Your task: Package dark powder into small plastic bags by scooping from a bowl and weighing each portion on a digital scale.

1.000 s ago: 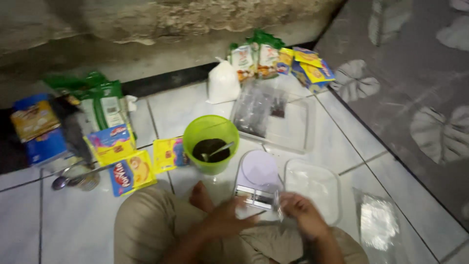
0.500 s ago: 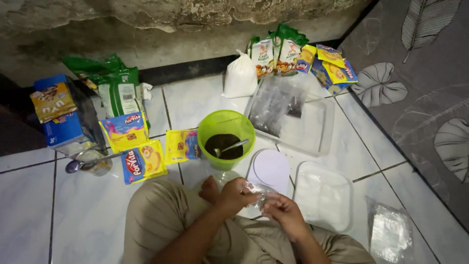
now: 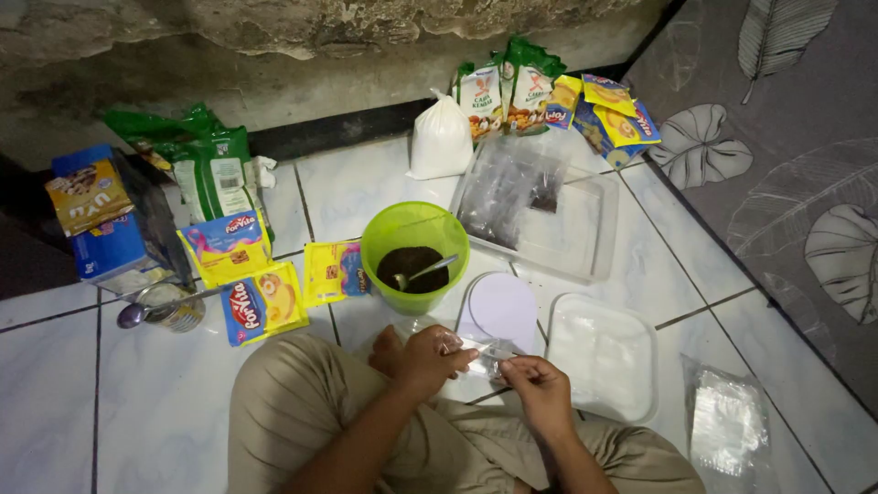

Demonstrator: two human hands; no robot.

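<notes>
Both hands pinch a small clear bag (image 3: 485,352) just below the green bowl (image 3: 414,247): left hand (image 3: 425,352) fingers clamped on one end, right hand (image 3: 540,389) fingers on the other. Bag looks empty; dark mix and spoon (image 3: 425,271) sit in bowl, filling not begun, I judge.

A lime-green bucket (image 3: 414,245) of dark brown powder sits on white floor tiles (image 3: 55,393) beside yellow sachets (image 3: 265,302), a blue box (image 3: 114,247) and a grey leaf-patterned mat (image 3: 777,165).
</notes>
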